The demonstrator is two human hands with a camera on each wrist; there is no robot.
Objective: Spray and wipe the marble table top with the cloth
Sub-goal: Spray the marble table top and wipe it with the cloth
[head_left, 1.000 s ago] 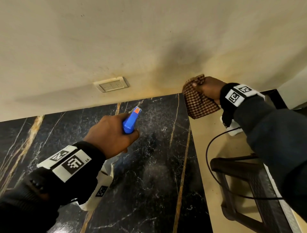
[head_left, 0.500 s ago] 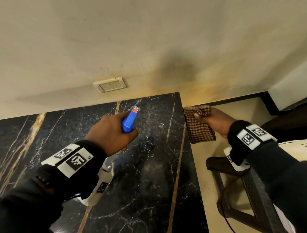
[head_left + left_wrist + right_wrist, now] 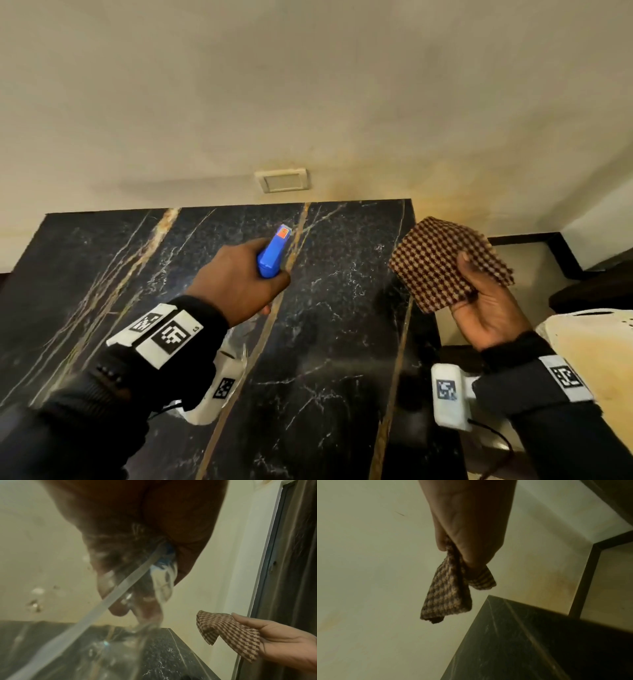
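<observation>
The black marble table top [image 3: 325, 359] with gold veins fills the lower middle of the head view. My left hand [image 3: 239, 277] grips a spray bottle by its blue head [image 3: 272, 253], held above the table's middle with the nozzle pointing toward the wall. The clear bottle body [image 3: 120, 588] fills the left wrist view. My right hand [image 3: 486, 308] is turned palm up beside the table's right edge and holds a brown checked cloth [image 3: 442, 263], thumb pressed on top. The cloth [image 3: 448, 591] hangs folded from my fingers in the right wrist view, above the table's corner [image 3: 505, 635]. The same cloth [image 3: 228, 632] shows at the right of the left wrist view.
A beige wall with a switch plate [image 3: 282, 180] stands right behind the table. To the right are a beige floor, a dark skirting [image 3: 548, 246] and a pale object [image 3: 589, 349] at the frame's right edge. A black cable [image 3: 493, 435] runs from my right wrist camera.
My right hand has lifted the cloth from below the table's right edge, turned palm up and brought it closer to the table. The left hand keeps its grip on the spray bottle.
</observation>
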